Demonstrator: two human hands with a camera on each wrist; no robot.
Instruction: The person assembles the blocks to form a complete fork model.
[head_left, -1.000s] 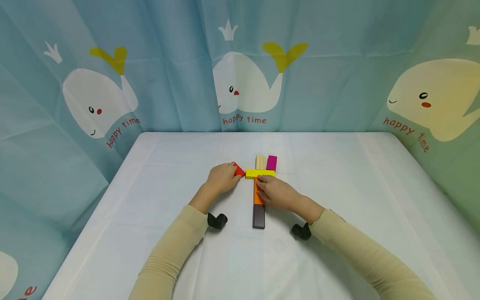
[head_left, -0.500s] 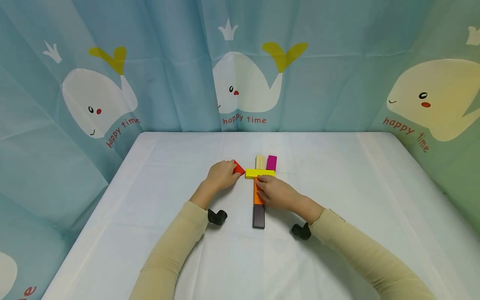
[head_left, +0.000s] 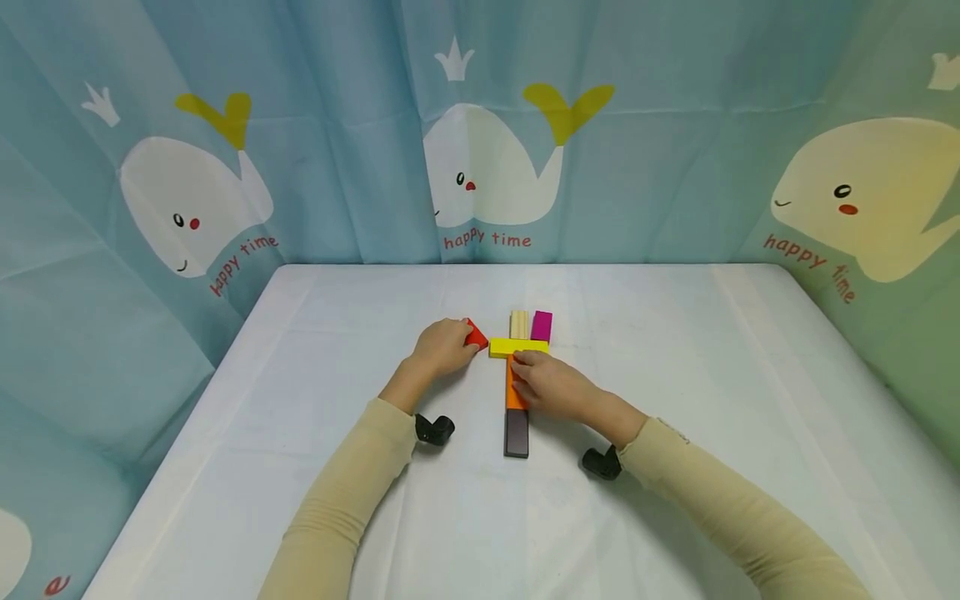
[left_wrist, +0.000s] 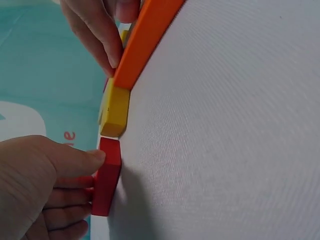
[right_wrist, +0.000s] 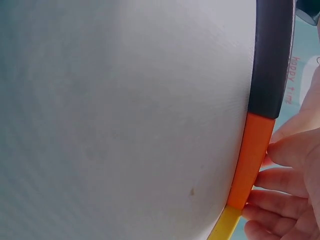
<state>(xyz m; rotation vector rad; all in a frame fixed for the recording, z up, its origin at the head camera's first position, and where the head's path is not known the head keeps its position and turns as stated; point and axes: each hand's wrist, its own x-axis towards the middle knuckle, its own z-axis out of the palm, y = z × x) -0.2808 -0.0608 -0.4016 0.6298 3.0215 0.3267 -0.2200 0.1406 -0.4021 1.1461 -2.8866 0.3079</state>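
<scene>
My left hand (head_left: 446, 346) pinches a red triangular block (head_left: 476, 336) between thumb and fingers. In the left wrist view, a narrow gap separates this red block (left_wrist: 106, 177) from the left end of a yellow block (left_wrist: 116, 112). Lying crosswise, the yellow block (head_left: 517, 347) meets the far end of an orange block (head_left: 513, 383). My right hand (head_left: 558, 385) rests its fingertips and thumb along the orange block's upper edge, not wrapped round it. A dark grey block (head_left: 516, 433) joins the orange block's near end.
Behind the yellow block lie a pale ridged wooden block (head_left: 519, 324) and a magenta block (head_left: 542, 326). Black wrist cameras (head_left: 435, 430) sit under both wrists. The white table (head_left: 660, 333) ends at a light blue curtain (head_left: 675, 183) printed with whales.
My left hand has drawn the red block slightly away from the yellow block and toward the back, widening the gap. My right hand stays on the orange block.
</scene>
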